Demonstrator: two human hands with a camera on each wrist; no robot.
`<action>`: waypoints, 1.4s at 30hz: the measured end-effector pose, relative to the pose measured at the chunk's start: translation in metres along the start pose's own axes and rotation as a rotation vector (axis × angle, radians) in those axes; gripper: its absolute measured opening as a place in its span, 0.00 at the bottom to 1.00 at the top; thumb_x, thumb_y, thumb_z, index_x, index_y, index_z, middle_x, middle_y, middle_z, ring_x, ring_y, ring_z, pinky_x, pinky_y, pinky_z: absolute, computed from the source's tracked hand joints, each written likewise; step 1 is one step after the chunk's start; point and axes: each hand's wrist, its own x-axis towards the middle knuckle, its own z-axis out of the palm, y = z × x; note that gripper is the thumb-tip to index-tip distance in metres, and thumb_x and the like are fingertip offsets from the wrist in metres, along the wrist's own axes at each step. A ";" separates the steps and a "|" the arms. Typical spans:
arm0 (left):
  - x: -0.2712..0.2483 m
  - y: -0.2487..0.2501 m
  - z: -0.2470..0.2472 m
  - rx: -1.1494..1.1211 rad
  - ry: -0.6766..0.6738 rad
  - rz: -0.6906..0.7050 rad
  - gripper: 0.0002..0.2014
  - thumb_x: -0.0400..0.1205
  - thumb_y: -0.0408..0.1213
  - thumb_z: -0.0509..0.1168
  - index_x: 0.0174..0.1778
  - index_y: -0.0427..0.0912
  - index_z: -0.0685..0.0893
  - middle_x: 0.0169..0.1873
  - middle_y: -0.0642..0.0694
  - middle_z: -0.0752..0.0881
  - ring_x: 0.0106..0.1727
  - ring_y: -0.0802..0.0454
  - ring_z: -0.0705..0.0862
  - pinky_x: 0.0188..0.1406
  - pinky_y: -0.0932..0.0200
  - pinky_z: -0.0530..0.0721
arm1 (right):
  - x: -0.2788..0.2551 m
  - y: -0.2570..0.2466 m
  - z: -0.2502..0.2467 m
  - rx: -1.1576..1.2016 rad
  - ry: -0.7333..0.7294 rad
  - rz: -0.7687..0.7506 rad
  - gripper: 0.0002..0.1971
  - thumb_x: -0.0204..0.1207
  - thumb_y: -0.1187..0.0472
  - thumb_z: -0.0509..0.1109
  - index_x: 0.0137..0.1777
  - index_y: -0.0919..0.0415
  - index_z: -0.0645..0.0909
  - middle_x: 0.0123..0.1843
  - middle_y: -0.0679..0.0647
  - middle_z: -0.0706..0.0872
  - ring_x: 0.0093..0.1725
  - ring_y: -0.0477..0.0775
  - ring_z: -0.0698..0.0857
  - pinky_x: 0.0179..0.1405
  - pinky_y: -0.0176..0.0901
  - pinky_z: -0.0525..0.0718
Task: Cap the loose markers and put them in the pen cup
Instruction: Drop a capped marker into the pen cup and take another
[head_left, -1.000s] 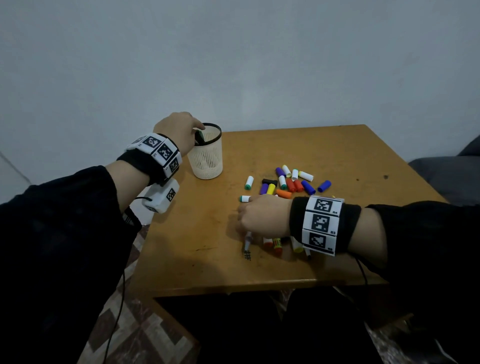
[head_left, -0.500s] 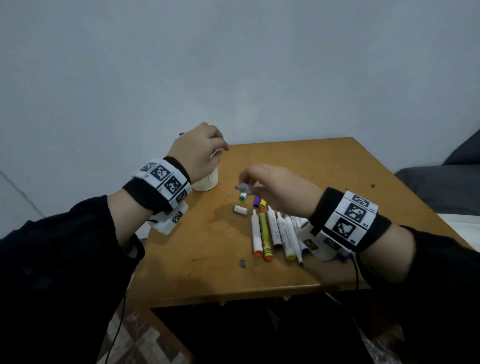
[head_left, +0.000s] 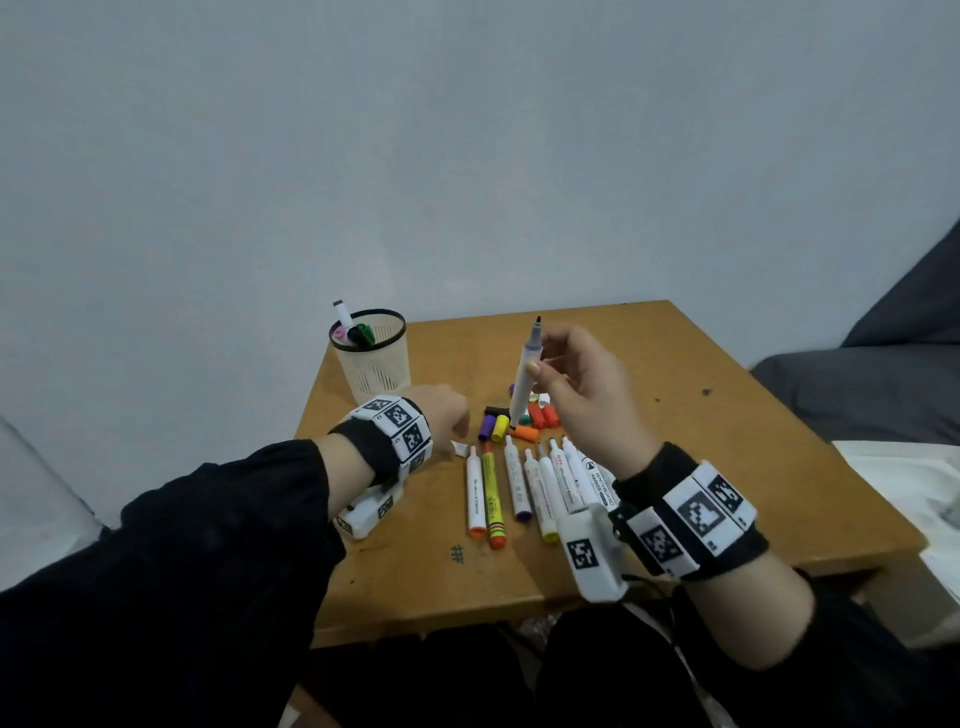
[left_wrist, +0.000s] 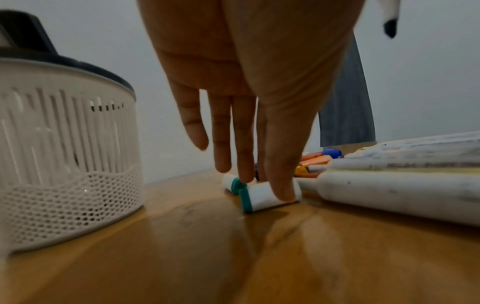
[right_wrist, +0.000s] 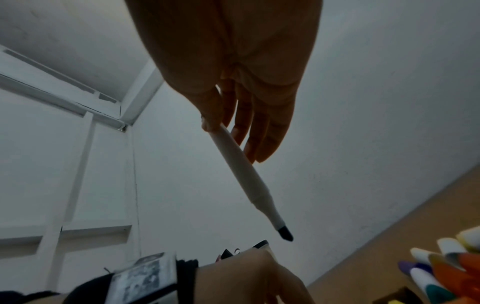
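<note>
Since half a second back: right hand (head_left: 582, 395) lifted off the row, now pinching an uncapped white marker (head_left: 524, 379) between thumb and fingers, dark tip up and held above the table (head_left: 727, 467); left hand (head_left: 441, 415) dropped from beside the pen cup (head_left: 371, 358) down to the tabletop. Left fingers (left_wrist: 280, 164) nearly straight, thumb tip pressing on a white cap with a teal end (left_wrist: 265, 196), another fingertip touching a second teal-ended cap (left_wrist: 232, 183) just behind; not curled round either. Cup standing upright at the far left corner of the table, holding a white marker with a dark tip, a green piece and a pink one, probably capped markers though too small to be sure. Remaining uncapped markers (head_left: 524, 483) lying side by side in a row near the front edge, tips pointing away. Loose coloured caps (head_left: 519, 418) heaped just beyond the row, under the raised marker.
</note>
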 end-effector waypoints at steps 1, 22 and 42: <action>0.001 0.001 0.000 0.004 -0.005 -0.008 0.17 0.75 0.44 0.71 0.60 0.48 0.84 0.57 0.47 0.85 0.57 0.46 0.83 0.55 0.51 0.84 | -0.001 0.001 -0.001 0.017 0.004 0.016 0.08 0.79 0.65 0.66 0.56 0.55 0.77 0.49 0.49 0.83 0.51 0.54 0.85 0.51 0.57 0.87; -0.033 -0.003 0.003 -0.344 0.272 -0.128 0.11 0.76 0.46 0.69 0.52 0.49 0.84 0.47 0.55 0.85 0.50 0.54 0.82 0.50 0.56 0.83 | -0.019 0.009 -0.011 0.268 0.169 0.232 0.10 0.82 0.64 0.63 0.61 0.57 0.74 0.54 0.59 0.86 0.52 0.55 0.88 0.52 0.53 0.88; -0.107 0.031 -0.026 -1.039 0.687 0.042 0.10 0.74 0.42 0.73 0.50 0.52 0.89 0.39 0.58 0.88 0.43 0.63 0.83 0.38 0.74 0.78 | -0.029 -0.026 -0.018 0.751 0.415 0.207 0.12 0.83 0.64 0.60 0.65 0.58 0.68 0.52 0.65 0.89 0.48 0.59 0.89 0.44 0.45 0.89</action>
